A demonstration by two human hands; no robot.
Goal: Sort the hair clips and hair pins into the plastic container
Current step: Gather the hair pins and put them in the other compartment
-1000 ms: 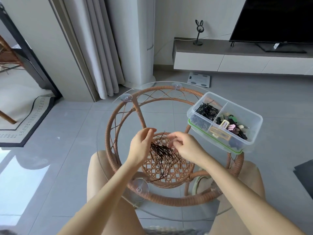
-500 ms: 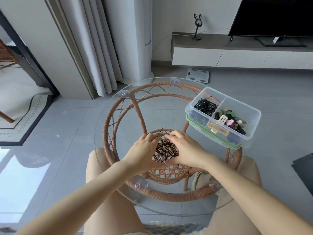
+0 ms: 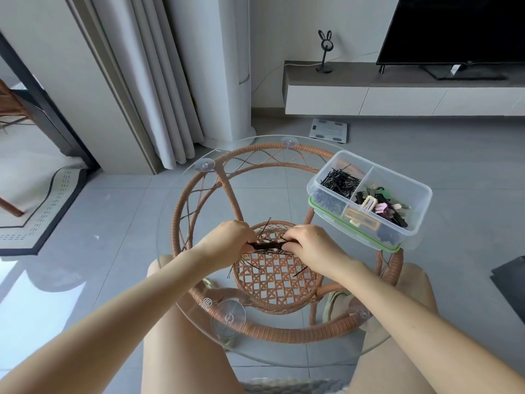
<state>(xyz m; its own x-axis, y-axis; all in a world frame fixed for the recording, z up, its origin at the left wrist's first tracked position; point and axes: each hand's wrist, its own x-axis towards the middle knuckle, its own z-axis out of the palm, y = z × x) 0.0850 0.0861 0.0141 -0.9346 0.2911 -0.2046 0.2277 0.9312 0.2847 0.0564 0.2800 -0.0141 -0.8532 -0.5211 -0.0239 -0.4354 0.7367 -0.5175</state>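
both hands are pinching one bundle of black hair pins (image 3: 267, 246) over the glass table (image 3: 170, 251) — left hand (image 3: 227, 242) and right hand (image 3: 308, 245) gripping opposite ends — the plastic container (image 3: 420, 220) sitting at the table's right edge.

Both hands (image 3: 227, 243) (image 3: 309, 245) have gathered the scattered hair pins (image 3: 267, 246) — now one bundle.

Two hands: left hand (image 3: 227, 245), right hand (image 3: 312, 248), one bundle of hair pins (image 3: 267, 246) between them. Three or so loose pins (image 3: 244, 269) below the hands. One plastic container (image 3: 417, 223) right of the right hand, two compartments; contents too many to count.
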